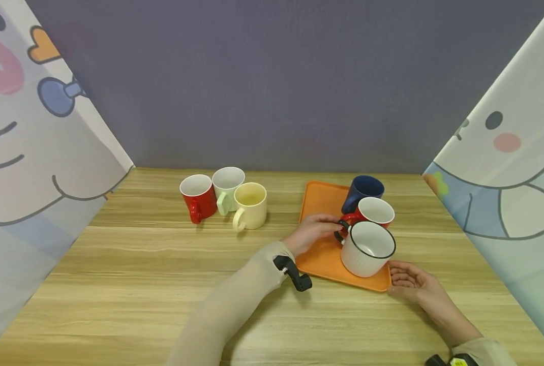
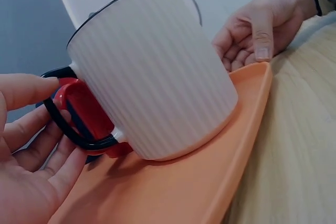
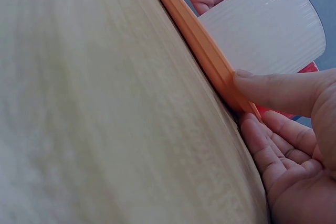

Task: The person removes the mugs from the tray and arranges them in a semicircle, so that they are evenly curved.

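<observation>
A white ribbed mug (image 1: 367,250) with a black rim and black handle stands upright on the orange tray (image 1: 320,262), near its front right corner. My left hand (image 1: 312,233) holds this mug's handle (image 2: 68,129), thumb at its top and fingers curled by its side. My right hand (image 1: 416,284) grips the tray's front right corner; in the right wrist view its thumb (image 3: 283,90) lies on the rim, with the fingers lower at the edge. Behind the white mug are a red mug (image 1: 376,209) with a white inside and a dark blue mug (image 1: 365,188).
To the left on the wooden table (image 1: 139,284) stand a red mug (image 1: 203,201), a pale green mug (image 1: 230,190) and a pale yellow mug (image 1: 255,211), close together. A grey panel (image 1: 272,86) rises behind the table, with cartoon-printed sheets (image 1: 38,152) along the sides.
</observation>
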The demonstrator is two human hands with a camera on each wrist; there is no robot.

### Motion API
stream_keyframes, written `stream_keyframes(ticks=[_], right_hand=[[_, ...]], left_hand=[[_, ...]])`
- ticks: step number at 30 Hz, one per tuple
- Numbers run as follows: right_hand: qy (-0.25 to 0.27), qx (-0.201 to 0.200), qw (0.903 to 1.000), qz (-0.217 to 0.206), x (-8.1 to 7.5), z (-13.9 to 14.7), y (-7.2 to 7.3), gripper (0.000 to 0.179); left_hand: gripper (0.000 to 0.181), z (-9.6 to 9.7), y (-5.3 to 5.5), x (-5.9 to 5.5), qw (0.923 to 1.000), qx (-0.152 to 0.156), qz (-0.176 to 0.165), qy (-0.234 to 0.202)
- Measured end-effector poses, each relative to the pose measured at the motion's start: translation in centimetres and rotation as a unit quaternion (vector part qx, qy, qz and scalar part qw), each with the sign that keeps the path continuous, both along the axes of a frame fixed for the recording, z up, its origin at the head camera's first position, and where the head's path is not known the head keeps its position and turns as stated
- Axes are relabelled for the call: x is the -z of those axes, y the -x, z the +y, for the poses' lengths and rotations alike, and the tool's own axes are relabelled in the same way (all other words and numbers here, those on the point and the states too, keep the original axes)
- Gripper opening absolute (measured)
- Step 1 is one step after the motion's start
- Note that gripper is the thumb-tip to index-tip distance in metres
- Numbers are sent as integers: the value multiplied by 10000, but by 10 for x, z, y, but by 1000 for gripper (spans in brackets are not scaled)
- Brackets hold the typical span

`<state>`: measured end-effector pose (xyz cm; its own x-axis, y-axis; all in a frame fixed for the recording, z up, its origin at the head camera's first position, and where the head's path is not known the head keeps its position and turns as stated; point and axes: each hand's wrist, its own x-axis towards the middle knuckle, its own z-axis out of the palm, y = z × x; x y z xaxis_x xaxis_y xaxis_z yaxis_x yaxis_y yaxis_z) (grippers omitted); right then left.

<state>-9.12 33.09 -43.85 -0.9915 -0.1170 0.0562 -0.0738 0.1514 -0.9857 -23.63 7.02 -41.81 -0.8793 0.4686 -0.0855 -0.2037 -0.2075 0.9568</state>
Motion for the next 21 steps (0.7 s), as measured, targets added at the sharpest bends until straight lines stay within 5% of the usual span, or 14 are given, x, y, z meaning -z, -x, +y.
stream_keyframes(ticks=[7,21], right_hand=[[7,-23,10000,-27,0,0,1,49],[-97,62,9999,-49,1,0,1,50]], left_hand=[[25,1,6,3,9998,187,-48,-74],[20,-20,0,-1,9909,1301,328,70]])
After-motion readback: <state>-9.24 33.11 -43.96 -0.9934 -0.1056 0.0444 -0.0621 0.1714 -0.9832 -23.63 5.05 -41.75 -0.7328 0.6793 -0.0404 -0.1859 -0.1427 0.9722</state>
